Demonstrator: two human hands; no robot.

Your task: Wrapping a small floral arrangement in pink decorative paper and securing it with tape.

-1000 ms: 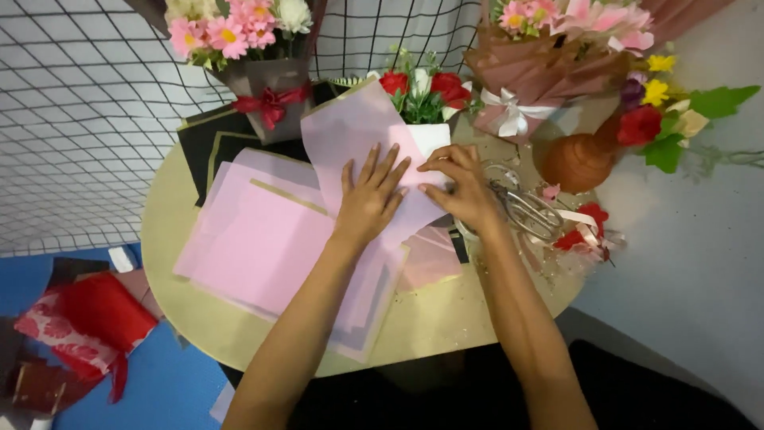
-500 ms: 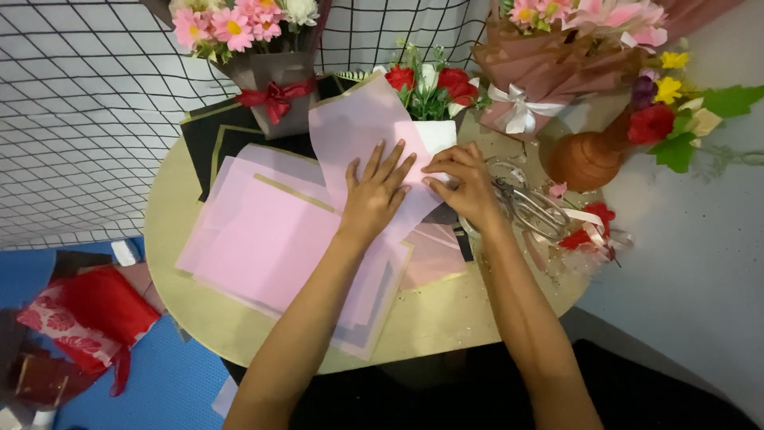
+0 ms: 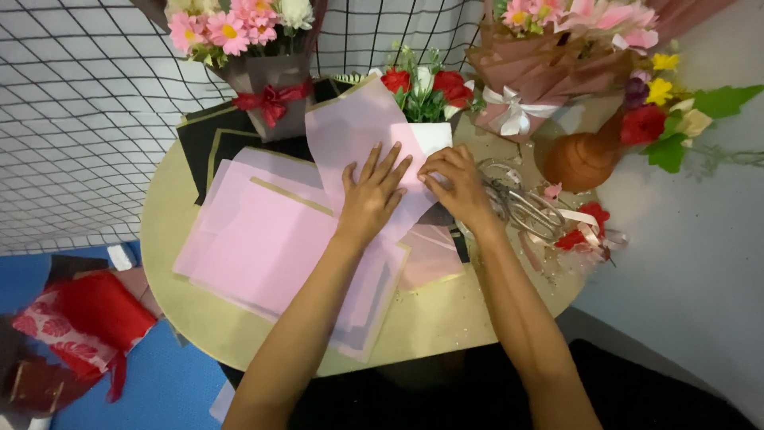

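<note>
1. Our left hand (image 3: 372,195) lies flat, fingers spread, pressing the pink sheet (image 3: 350,131) on the table (image 3: 446,318).
2. Our right hand (image 3: 455,185) pinches the sheet's edge beside the scissors (image 3: 521,203).

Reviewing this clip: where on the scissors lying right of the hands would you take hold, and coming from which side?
Judging by their pose, the scissors are best taken by the handle loops, the end nearest the right hand, coming from above and from the left. They lie flat on the round table, and ribbon scraps crowd the far end, so that side looks awkward. The exact loop outline is hard to make out.
</note>
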